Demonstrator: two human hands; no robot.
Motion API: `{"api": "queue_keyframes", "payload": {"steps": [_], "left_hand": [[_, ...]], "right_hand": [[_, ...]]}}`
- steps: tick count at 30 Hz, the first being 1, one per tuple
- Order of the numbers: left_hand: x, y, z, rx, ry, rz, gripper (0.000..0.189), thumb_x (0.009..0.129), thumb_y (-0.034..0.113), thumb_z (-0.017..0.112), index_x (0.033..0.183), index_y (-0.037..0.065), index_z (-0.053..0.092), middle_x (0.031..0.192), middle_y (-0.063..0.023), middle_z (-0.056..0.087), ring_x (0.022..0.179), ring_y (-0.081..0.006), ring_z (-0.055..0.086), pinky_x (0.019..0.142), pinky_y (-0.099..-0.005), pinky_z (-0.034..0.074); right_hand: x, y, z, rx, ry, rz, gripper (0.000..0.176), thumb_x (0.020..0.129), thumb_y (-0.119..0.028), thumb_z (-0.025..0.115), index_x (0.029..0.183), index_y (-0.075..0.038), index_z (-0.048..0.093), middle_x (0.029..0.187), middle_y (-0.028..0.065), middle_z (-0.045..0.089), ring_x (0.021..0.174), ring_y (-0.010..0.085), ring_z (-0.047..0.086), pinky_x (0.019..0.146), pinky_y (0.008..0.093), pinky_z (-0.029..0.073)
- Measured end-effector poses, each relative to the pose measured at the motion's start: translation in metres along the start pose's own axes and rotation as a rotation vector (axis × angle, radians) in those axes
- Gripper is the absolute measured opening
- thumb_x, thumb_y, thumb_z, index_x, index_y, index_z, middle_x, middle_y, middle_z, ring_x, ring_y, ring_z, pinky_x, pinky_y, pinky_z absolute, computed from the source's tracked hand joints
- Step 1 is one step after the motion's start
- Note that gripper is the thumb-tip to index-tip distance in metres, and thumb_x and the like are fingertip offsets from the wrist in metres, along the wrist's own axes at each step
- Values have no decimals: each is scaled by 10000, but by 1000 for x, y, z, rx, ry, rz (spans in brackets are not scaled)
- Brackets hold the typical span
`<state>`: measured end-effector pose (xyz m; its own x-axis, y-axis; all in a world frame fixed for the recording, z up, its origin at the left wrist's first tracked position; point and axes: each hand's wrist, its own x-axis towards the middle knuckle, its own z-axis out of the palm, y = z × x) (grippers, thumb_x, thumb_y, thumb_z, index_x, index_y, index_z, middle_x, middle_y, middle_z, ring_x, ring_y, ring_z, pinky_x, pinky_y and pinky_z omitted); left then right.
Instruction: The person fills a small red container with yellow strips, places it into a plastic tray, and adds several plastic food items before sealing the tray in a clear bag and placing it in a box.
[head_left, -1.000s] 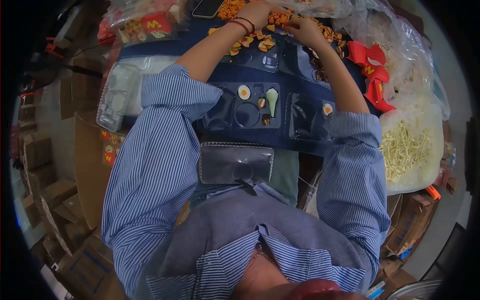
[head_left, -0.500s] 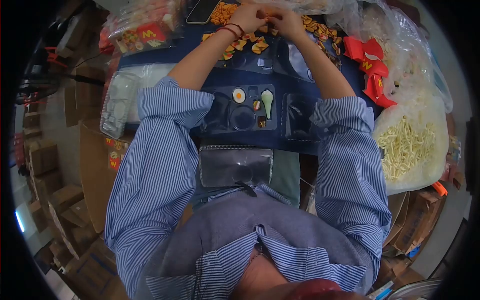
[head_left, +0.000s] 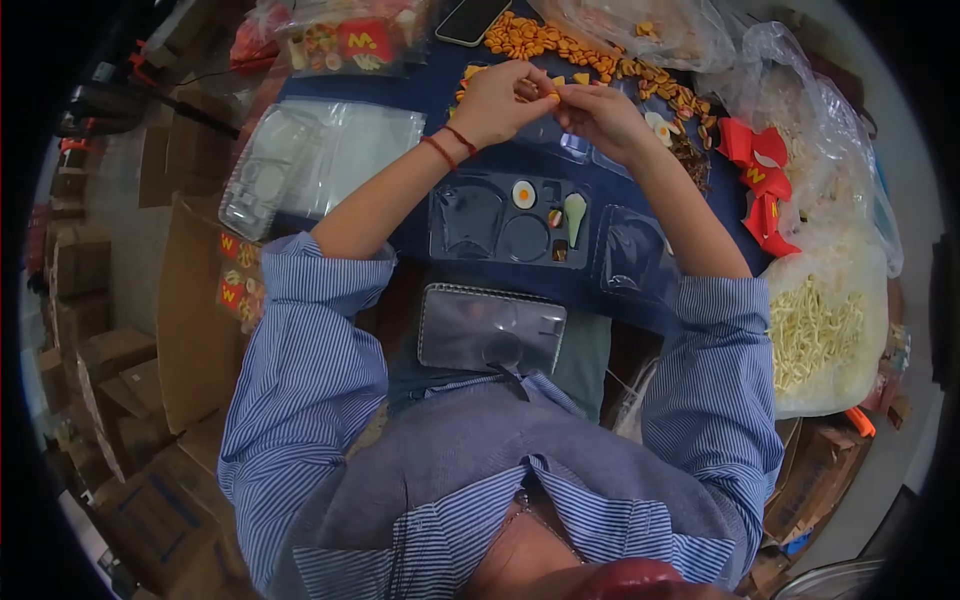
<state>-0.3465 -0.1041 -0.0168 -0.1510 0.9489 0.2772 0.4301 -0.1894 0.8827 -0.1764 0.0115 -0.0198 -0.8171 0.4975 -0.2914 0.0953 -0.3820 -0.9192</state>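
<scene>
My left hand (head_left: 500,102), with red bands at its wrist, pinches a small orange-yellow piece (head_left: 552,97) over the dark blue table. Facing it, my right hand (head_left: 603,118) has its fingers closed at the same piece, their tips nearly meeting. Below the hands lies a clear compartment tray (head_left: 480,253) holding a fried-egg piece (head_left: 523,194), a pale green cone-shaped piece (head_left: 574,217) and small coloured pieces. Behind the hands are orange pieces (head_left: 530,38) in a pile and yellow-brown pieces (head_left: 672,90).
A clear tray (head_left: 630,250) lies at the right, another (head_left: 490,325) on the lap. Red cartons (head_left: 762,180) and a bag of noodle-like pieces (head_left: 815,335) are at right. Clear packaging (head_left: 370,135), printed packets (head_left: 350,45) and a phone (head_left: 470,18) are at left and back.
The view has shifted, with the table contents appearing farther right. Both hands have drawn back from the piles toward the tray, and a small orange-yellow piece now shows between them.
</scene>
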Motion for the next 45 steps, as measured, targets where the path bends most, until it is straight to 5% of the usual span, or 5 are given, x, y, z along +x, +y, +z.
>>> {"api": "queue_keyframes", "payload": {"steps": [4,8,15,36,45], "left_hand": [[-27,0,-29,-61,41,-82,219,848,122,731,1015,19,634,943,-35,675,861,-104,653,770,-236,532],[-59,5,-51,-154,53,-123,178,830,111,729,949,9,645,915,-66,690,864,-136,676,768,-258,546],[-109,33,-64,13,-87,-149,143,837,23,683,965,14,620,1018,-34,627,948,-111,629,827,-262,536],[-91,16,32,586,-205,591,105,798,126,691,873,57,664,1014,-68,585,972,-267,558,825,-362,474],[-130,115,117,108,-159,185,229,799,97,694,995,41,590,968,-106,573,829,-276,618,685,-350,506]], "right_hand": [[-2,-13,37,53,-51,-2,250,946,-152,576,1115,7,667,867,70,665,746,139,626,686,276,505],[87,-7,-12,-1186,351,-474,260,910,-190,634,1121,-46,684,881,93,706,750,150,677,654,294,534],[163,27,-31,-1810,355,-340,194,890,-141,660,1039,-17,675,874,79,700,804,145,676,696,284,526],[-180,-17,0,-586,261,-470,248,899,-54,621,1135,16,587,928,95,666,804,170,672,710,275,528],[-230,79,47,430,461,-421,195,883,16,636,1060,20,554,995,122,631,862,221,673,785,292,538]]}}
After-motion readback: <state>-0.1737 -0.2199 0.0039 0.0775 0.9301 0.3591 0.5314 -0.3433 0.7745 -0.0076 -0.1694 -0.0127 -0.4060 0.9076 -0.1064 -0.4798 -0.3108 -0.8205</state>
